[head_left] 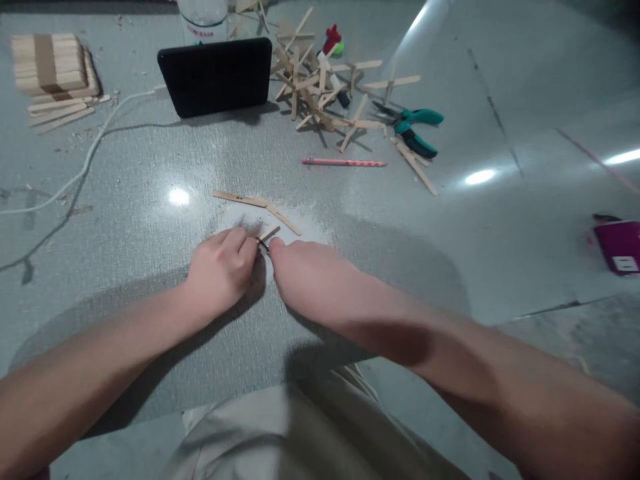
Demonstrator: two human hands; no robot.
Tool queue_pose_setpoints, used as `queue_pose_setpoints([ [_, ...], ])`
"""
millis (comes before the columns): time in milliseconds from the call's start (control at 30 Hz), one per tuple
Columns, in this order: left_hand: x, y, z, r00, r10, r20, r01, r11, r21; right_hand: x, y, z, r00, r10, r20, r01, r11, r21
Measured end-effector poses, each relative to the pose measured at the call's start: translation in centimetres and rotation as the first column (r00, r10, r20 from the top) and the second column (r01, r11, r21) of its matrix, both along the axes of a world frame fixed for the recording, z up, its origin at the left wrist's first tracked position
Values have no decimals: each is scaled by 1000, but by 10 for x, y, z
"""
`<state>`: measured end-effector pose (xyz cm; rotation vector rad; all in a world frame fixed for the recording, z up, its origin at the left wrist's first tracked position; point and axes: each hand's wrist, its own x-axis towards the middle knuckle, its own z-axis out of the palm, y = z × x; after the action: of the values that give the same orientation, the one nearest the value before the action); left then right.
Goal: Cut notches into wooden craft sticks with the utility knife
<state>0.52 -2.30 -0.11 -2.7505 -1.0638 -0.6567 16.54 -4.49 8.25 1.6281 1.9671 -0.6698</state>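
Note:
My left hand is closed, pressing a wooden craft stick near the table surface; the stick's far end pokes out past my fingers. Closed as well, my right hand grips a thin dark tool, whose narrow shaft lies against the stick. The tool's kind cannot be made out, as its handle is hidden in my fist. Just beyond my hands lie two more craft sticks, a marked one and a slotted one, end to end in pale dust.
A black phone or tablet stands ahead, with a white cable. Behind to its right is a heap of joined craft sticks. Nearby lie teal pliers and a pink pencil. Bundled sticks sit far left.

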Motion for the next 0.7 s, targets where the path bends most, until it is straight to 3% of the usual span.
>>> queue_pose_setpoints([
  [333, -1, 1, 0, 1000, -13, 3, 13, 1000, 22, -4, -12, -20, 998, -56, -11, 57, 997, 57],
  [700, 1, 3, -2, 996, -20, 84, 21, 1000, -6, 0, -10, -17, 998, -36, -45, 40, 996, 85],
])
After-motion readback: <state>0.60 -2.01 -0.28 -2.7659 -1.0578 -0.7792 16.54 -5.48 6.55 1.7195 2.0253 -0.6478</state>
